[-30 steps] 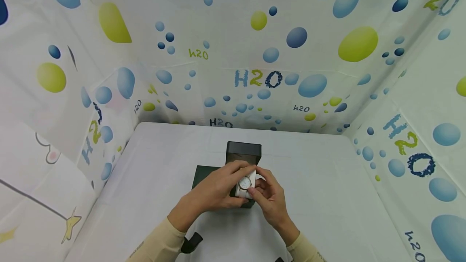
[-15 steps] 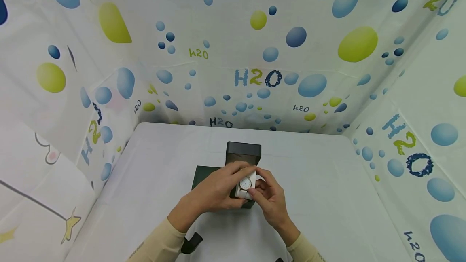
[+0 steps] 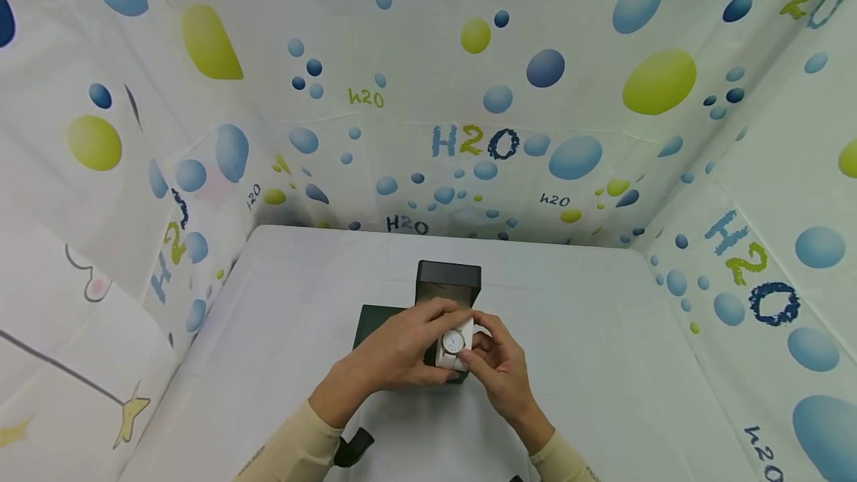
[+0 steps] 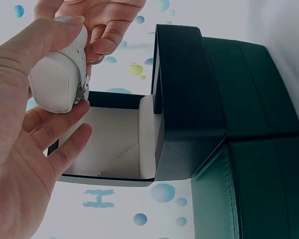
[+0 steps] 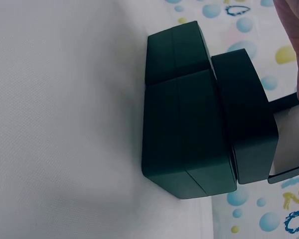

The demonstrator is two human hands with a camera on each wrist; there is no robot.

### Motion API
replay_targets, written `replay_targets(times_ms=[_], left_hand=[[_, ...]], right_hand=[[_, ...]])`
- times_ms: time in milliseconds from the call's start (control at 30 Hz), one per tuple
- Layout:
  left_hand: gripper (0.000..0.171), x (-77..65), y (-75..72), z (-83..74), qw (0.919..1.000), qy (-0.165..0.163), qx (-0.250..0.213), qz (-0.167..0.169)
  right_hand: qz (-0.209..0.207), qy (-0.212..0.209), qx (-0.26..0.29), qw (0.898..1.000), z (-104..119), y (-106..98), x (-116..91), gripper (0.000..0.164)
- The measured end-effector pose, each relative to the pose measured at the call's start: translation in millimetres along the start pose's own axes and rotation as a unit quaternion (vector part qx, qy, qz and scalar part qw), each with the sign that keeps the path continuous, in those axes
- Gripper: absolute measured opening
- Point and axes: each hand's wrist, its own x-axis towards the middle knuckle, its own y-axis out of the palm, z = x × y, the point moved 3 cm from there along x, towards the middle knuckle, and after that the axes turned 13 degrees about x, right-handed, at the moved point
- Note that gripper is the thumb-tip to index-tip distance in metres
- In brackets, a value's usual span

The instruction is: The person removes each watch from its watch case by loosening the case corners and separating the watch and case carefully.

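A wristwatch (image 3: 453, 341) with a pale round dial and a white strap sits wrapped round a white cushion (image 4: 51, 84). My left hand (image 3: 400, 348) grips the cushion, thumb on one side and fingers on the other. From the right, my right hand (image 3: 501, 372) pinches the cushion and watch, its thumb at the dial's lower edge. The left wrist view shows the holed strap (image 4: 78, 59) and its buckle close to my left fingertips. Behind and below the hands, a black box (image 3: 448, 274) stands with its lid up and a white lining (image 4: 109, 139) inside.
A dark green box (image 3: 375, 320) lies beside the black one, partly under my left forearm. In the right wrist view, green box sections (image 5: 189, 124) adjoin the black box. A white cloth covers the table (image 3: 576, 318), and patterned sheets (image 3: 402, 95) hang around it.
Both hands and the watch on its cushion have shifted very slightly down and to the right. The grip looks the same, and the boxes have not moved.
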Motion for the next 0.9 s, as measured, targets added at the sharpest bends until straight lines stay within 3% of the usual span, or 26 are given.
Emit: replay_targets(times_ms=[900], left_hand=[[0.084, 0.5, -2.4, -0.8, 0.9999, -0.012, -0.002, 0.002]], right_hand=[[-0.016, -0.026, -0.018, 0.999, 0.9, -0.7, -0.4, 0.055]])
